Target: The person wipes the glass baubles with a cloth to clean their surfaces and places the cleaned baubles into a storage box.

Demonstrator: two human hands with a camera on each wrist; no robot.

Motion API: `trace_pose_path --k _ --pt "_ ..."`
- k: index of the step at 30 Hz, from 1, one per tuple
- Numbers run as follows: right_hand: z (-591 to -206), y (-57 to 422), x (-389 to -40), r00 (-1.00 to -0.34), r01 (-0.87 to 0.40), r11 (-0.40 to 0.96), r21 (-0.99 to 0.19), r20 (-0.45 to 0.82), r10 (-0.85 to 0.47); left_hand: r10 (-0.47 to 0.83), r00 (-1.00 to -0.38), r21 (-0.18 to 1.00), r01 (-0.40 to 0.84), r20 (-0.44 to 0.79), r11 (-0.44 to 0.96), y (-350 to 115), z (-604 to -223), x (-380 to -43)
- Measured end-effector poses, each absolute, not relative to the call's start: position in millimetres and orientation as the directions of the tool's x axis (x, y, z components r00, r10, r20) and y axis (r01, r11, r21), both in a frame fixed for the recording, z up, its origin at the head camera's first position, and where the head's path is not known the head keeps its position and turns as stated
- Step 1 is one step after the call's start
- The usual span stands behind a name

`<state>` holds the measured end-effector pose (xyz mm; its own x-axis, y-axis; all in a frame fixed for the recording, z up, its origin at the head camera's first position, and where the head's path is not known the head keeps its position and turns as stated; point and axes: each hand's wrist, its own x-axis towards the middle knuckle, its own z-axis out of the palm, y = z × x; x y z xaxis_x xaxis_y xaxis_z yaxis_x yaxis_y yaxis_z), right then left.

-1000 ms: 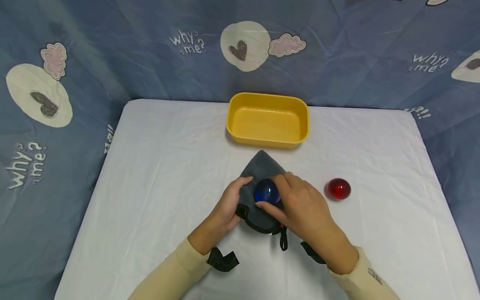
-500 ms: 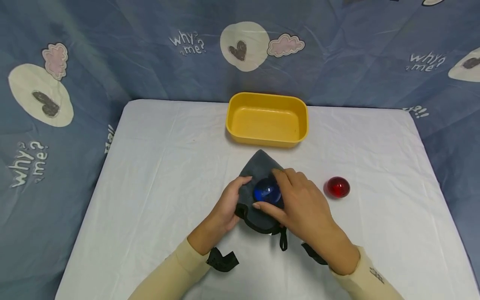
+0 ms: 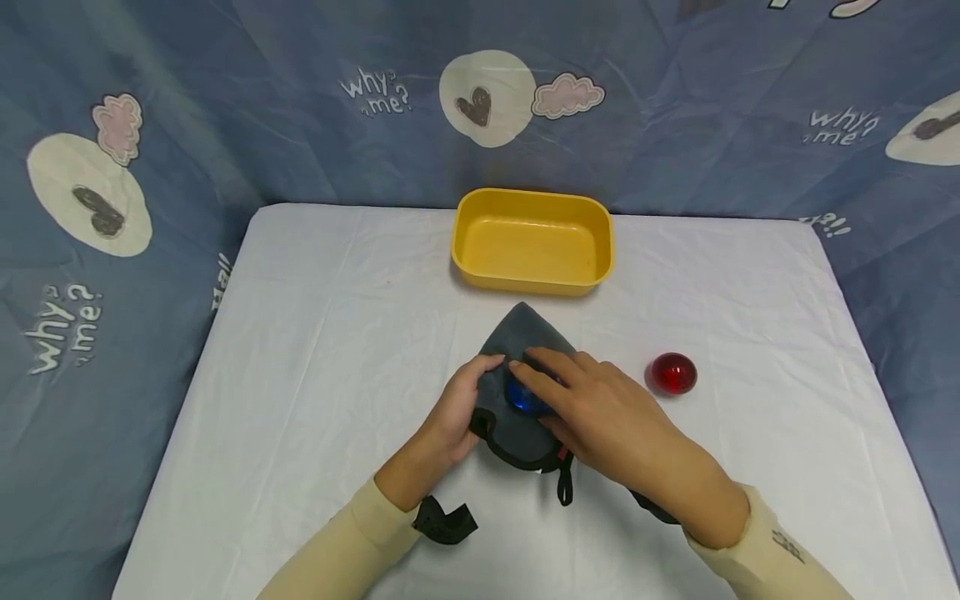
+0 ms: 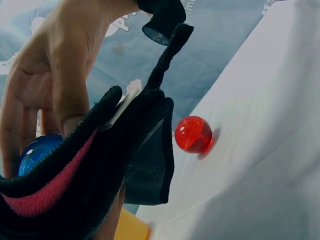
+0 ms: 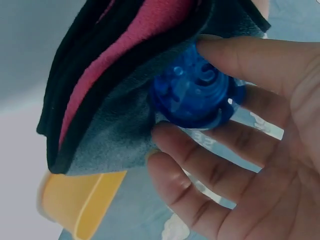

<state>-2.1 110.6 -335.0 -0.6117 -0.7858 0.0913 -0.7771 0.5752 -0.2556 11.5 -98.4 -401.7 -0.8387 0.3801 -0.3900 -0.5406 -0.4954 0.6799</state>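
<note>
In the head view my left hand grips a folded grey cloth with black trim and a hanging loop, thumb on top. A clear blue ball sits against the cloth's upper face. My right hand curls its fingers over that ball, partly covering it. The right wrist view shows thumb and fingers around the blue ball, which touches the grey fabric; a pink layer shows between the folds. From the left wrist, the blue ball is mostly hidden behind the cloth's edge.
A clear red ball lies on the white-covered table, right of the right hand. Beyond the cloth stands a yellow rectangular tub, near the back edge. A patterned blue curtain hangs behind and at both sides.
My right hand's fingers have shifted over the top of the blue ball and its thumb has drawn back toward the right. The left hand and cloth stay almost still.
</note>
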Motion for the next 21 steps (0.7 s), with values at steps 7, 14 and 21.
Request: trace_pose_path --k 7,14,21 --pt "-340 110 -4 -0.607 -0.78 0.567 -0.265 0.104 -0.788 0.395 -0.837 0.665 -0.542 -0.377 -0.514 -98 -403 12" --pt "-346 111 -5 -0.606 -0.781 0.554 -0.289 0.136 -0.784 0.388 -0.831 0.668 -0.553 -0.398 -0.498 -98 -403 11" --pt "-351 108 -4 -0.641 -0.761 0.582 -0.287 0.187 -0.744 0.38 -0.824 0.684 -0.562 -0.419 -0.465 -98 -404 10"
